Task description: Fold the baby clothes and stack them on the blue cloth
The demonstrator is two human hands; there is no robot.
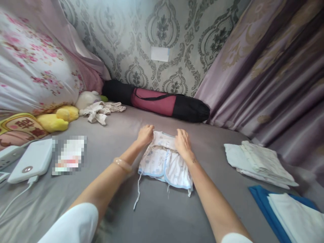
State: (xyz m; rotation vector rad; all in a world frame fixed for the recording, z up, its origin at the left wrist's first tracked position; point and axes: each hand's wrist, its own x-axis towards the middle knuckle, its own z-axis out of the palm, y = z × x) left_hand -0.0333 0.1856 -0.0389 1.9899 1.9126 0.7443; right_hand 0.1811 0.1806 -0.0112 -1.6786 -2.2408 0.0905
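A small white baby garment (163, 165) with light blue trim and dangling ties lies on the grey bedsheet (157, 216) in the middle of the view. My left hand (145, 134) is closed on the garment's far left edge, fingers curled around the fabric. My right hand (182, 143) rests on the far right part of the garment, fingers bent down and pinching the cloth. A pale bangle (123, 164) sits on my left wrist.
Folded white cloths (260, 162) lie at right, with more white cloth on blue fabric (263, 202) at the lower right. A crumpled beige garment (101, 112), yellow plush toy (57, 119), power bank (31, 160) and floral pillow (32, 64) are left. A black-and-maroon bag (162, 101) lies against the wall, curtain (273, 74) at right.
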